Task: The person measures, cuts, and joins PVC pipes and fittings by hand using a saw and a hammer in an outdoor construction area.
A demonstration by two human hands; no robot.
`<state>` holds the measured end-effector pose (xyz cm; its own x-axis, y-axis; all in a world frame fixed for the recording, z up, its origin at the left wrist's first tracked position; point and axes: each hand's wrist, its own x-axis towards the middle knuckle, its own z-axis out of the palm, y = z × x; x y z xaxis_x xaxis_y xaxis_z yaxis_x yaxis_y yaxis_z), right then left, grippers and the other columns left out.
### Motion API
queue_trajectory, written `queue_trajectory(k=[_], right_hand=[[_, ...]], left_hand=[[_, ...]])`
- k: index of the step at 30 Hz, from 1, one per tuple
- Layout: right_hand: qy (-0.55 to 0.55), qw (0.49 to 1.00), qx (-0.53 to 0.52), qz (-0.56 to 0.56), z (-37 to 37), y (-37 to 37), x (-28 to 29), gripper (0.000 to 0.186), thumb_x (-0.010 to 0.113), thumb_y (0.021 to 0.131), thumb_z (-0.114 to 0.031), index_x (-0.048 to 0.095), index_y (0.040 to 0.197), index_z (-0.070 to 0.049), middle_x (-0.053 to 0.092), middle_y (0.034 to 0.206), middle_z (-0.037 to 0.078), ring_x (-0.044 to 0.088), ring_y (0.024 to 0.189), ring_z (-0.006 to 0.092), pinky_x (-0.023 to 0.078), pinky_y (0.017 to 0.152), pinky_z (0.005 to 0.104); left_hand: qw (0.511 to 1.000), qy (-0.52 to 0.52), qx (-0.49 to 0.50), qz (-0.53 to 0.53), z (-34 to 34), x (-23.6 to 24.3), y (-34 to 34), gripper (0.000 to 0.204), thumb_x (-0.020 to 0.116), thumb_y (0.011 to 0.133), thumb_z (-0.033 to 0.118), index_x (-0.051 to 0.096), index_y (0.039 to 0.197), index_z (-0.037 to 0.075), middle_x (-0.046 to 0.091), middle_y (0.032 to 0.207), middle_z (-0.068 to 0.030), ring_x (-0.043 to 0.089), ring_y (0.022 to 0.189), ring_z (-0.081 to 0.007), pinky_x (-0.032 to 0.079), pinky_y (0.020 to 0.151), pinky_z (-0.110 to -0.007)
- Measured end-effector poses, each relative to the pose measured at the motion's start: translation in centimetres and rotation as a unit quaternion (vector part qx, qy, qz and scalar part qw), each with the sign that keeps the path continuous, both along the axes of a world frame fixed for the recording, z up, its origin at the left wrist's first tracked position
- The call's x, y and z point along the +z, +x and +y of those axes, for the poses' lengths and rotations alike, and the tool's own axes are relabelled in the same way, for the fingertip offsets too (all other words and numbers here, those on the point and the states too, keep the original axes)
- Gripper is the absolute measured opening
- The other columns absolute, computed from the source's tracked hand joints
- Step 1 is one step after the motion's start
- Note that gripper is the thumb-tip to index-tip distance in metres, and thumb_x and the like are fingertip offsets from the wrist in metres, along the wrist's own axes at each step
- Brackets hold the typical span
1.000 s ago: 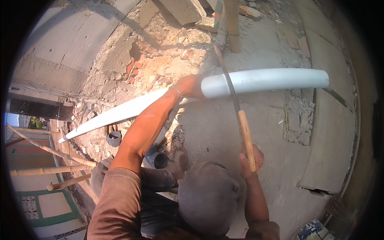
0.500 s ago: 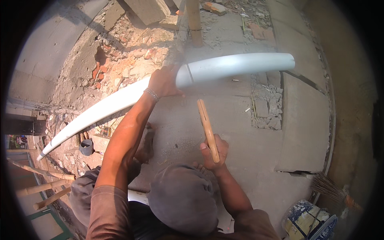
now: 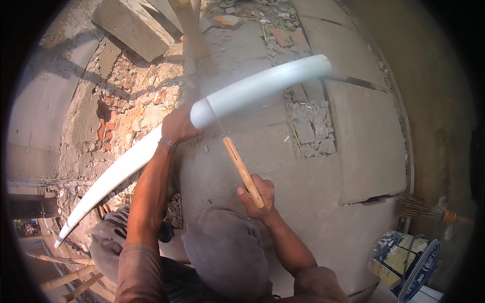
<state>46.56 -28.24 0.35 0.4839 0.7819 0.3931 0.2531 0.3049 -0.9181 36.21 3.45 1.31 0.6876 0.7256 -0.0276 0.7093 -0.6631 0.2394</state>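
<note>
A long white plastic pipe [image 3: 268,85] lies across the view, from the lower left up to the upper right. My left hand [image 3: 178,124], with a bracelet at the wrist, is wrapped over the pipe near its middle. In my right hand [image 3: 258,196] is the wooden handle of a saw [image 3: 243,170]. Its thin blade shows as a faint line running from the handle up to the pipe, just right of my left hand. A narrow dark line crosses the pipe there. Most of the blade is too thin to make out.
Broken brick and rubble [image 3: 141,108] lie beyond the pipe at left, beside a concrete block [image 3: 134,26]. A paint-stained bucket [image 3: 396,260] and a stick broom [image 3: 422,207] are at lower right. Bamboo poles [image 3: 70,281] stick in at lower left. Concrete slabs [image 3: 366,141] edge the right side.
The view has shifted, so the pipe and both hands appear further left. The saw handle has tilted more to the left. Both hands keep their holds.
</note>
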Motion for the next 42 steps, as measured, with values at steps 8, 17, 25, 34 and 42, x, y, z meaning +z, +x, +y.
queue_trajectory(k=[8,17,25,34,42], right_hand=[[-0.021,0.999,0.016,0.039,0.5,-0.6,0.4,0.023,0.069,0.089,-0.015,0.054,0.076,-0.004,0.051,0.059,0.005,0.05,0.047,0.0171,0.041,0.049,0.0332],[-0.026,0.997,0.055,0.048,0.9,-2.8,0.5,0.024,0.068,0.091,-0.015,0.053,0.075,-0.004,0.051,0.06,0.005,0.048,0.048,0.0152,0.039,0.048,0.0321],[-0.008,0.999,0.032,0.012,1.5,-3.8,0.9,0.021,0.068,0.09,-0.009,0.054,0.078,-0.001,0.05,0.057,0.004,0.049,0.045,0.0141,0.04,0.044,0.0324],[0.005,1.0,0.024,-0.01,1.7,-4.4,0.5,0.021,0.07,0.089,-0.006,0.053,0.078,-0.001,0.05,0.055,0.003,0.049,0.043,0.0128,0.041,0.042,0.0322],[-0.026,0.999,0.004,0.024,1.5,-4.6,0.6,0.03,0.068,0.093,-0.022,0.053,0.076,-0.002,0.05,0.061,0.007,0.046,0.048,0.0177,0.038,0.047,0.035]], left_hand=[[0.992,-0.003,0.067,0.104,0.5,3.0,-6.1,0.075,0.089,0.063,0.038,0.064,0.13,0.017,0.075,0.115,-0.0127,0.072,0.106,-0.0348,0.057,0.089,-0.044],[0.999,-0.019,0.021,0.035,0.7,2.4,-3.2,0.078,0.096,0.055,0.046,0.07,0.121,0.012,0.075,0.115,-0.0143,0.072,0.107,-0.0366,0.057,0.091,-0.047],[0.996,-0.034,0.035,0.072,0.7,2.3,-1.8,0.084,0.089,0.062,0.051,0.064,0.133,0.014,0.075,0.114,-0.0147,0.072,0.106,-0.0354,0.057,0.09,-0.046],[0.999,0.011,-0.003,0.041,2.3,-0.4,-2.8,0.091,0.084,0.063,0.052,0.057,0.141,0.013,0.073,0.113,-0.0198,0.073,0.103,-0.0376,0.058,0.087,-0.047],[0.998,0.013,-0.004,0.053,1.3,1.3,-2.5,0.084,0.085,0.065,0.058,0.064,0.134,0.014,0.076,0.109,-0.016,0.074,0.1,-0.0369,0.059,0.087,-0.047]])
